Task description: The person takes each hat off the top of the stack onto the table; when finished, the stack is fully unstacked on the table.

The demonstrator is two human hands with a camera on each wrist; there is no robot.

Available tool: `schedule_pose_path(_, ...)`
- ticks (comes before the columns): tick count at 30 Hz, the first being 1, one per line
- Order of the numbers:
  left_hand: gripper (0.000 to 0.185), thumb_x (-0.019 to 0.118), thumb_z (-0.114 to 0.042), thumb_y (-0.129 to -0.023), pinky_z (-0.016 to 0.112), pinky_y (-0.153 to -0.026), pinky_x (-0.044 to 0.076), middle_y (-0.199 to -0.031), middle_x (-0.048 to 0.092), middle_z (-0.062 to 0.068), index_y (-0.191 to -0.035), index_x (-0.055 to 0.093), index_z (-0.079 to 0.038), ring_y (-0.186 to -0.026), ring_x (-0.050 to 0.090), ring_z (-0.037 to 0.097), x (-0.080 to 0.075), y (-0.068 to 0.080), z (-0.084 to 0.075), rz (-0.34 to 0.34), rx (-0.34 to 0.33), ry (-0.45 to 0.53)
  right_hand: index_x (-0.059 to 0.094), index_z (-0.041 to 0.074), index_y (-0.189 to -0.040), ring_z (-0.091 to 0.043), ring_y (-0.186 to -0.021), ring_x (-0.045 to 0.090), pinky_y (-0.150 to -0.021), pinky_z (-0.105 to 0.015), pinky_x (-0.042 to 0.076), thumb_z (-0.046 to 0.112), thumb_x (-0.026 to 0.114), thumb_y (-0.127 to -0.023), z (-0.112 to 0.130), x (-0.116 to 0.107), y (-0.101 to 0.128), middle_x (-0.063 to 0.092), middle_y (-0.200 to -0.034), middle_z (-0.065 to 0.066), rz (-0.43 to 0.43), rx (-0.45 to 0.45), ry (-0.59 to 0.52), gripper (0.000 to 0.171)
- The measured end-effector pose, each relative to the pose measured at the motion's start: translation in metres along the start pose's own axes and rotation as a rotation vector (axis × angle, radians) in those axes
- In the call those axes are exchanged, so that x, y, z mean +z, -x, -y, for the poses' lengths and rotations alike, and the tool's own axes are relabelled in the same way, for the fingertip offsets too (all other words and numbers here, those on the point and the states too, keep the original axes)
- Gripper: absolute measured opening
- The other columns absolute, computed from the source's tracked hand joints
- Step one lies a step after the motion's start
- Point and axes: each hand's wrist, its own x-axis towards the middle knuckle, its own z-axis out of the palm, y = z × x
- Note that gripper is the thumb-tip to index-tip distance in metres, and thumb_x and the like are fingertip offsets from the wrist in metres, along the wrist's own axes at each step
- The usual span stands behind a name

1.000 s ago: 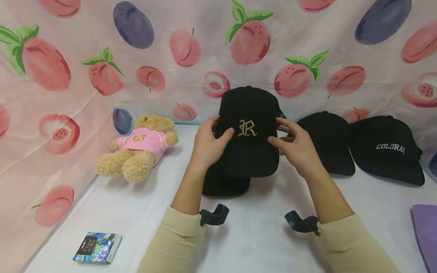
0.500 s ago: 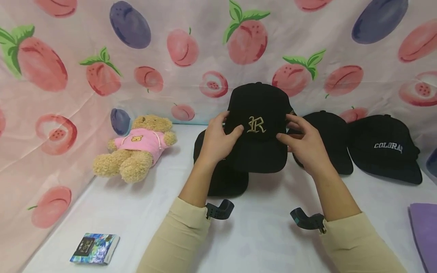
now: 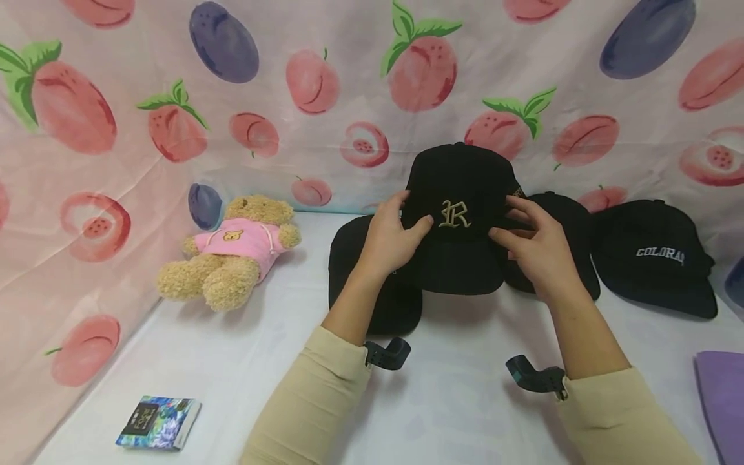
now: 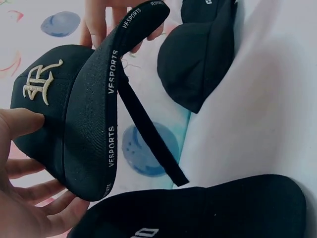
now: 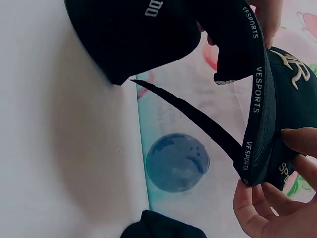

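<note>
A black baseball cap (image 3: 453, 258) with a gold embroidered R is held up off the table, its front toward me. My left hand (image 3: 392, 236) grips its left side, thumb on the front panel and fingers behind. On the opposite side my right hand (image 3: 537, 245) pinches it the same way. White VESPORTS lettering runs along the brim (image 4: 111, 109) in the left wrist view, and a loose strap (image 5: 193, 114) hangs from the cap in the right wrist view. Partly hidden behind my left hand, another black cap (image 3: 349, 252) rests on the table.
Two more black caps stand at the right: one partly hidden cap (image 3: 572, 245) and a cap with COLORA lettering (image 3: 651, 258). A teddy bear in a pink top (image 3: 238, 245) lies at the left. A small colourful box (image 3: 159, 423) and a purple item (image 3: 721, 400) lie nearer the front.
Both hands have carried the R cap to the right, uncovering more of the cap on the table at left and overlapping the cap at right.
</note>
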Motion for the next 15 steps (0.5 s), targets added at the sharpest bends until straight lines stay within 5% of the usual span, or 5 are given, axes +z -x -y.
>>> schedule_pose_path(15, 0.069, 0.065, -0.032, -0.099, 0.046, -0.122, 0.036, -0.158, 0.045, 0.015, -0.159, 0.039, -0.009, -0.147, 0.043, 0.03, 0.022, -0.015, 0.0, 0.066, -0.045, -0.002, 0.038, 0.024, -0.161, -0.009, -0.108, 0.055, -0.067, -0.015, 0.048, 0.022, 0.069, -0.099, -0.016, -0.01, -0.007, 0.044, -0.159, -0.016, -0.019, 0.022, 0.03, 0.07)
